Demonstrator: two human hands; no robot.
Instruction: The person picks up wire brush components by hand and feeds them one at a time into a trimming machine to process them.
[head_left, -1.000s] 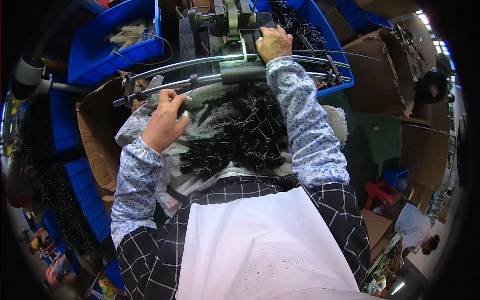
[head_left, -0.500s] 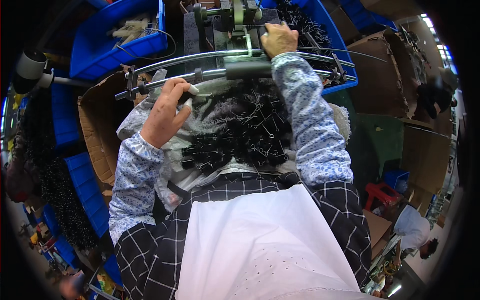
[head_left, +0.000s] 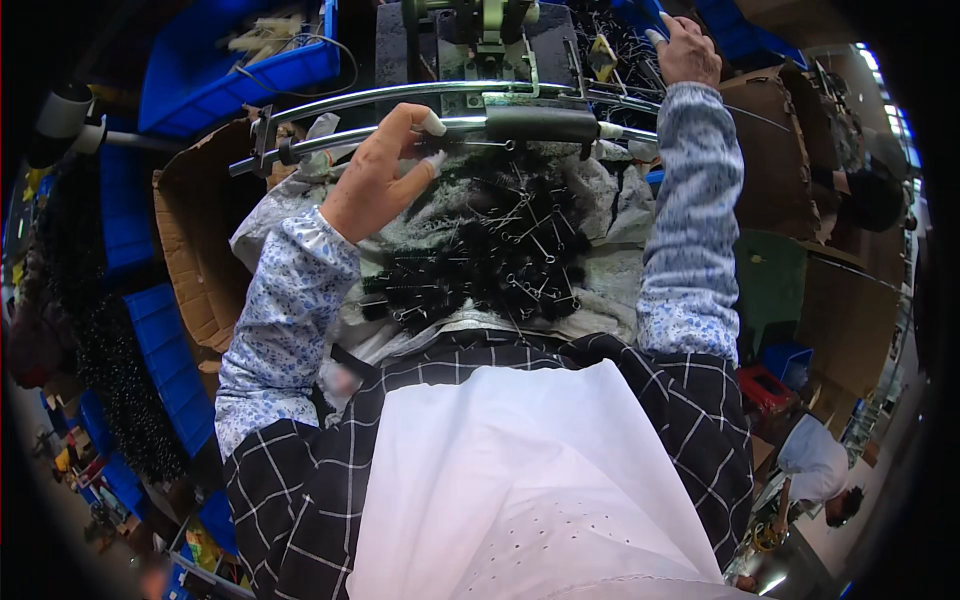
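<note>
Left hand (head_left: 378, 182), eleven o'clock: half-open around black-bristled silver-wire brush (head_left: 475, 143), loop (head_left: 510, 145) outward, clearance presumed. Right hand (head_left: 690, 56), one o'clock: grip unclear.

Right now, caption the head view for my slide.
Left hand at a looped wire near metal rails; right hand beside dark wire pieces.

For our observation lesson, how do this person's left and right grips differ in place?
The left grip sits lower in view; the right grip, higher. The left grip overlaps the lower metal rail; the right grip is beside upper-right dark wires. Both have white fingertip covers.
</note>
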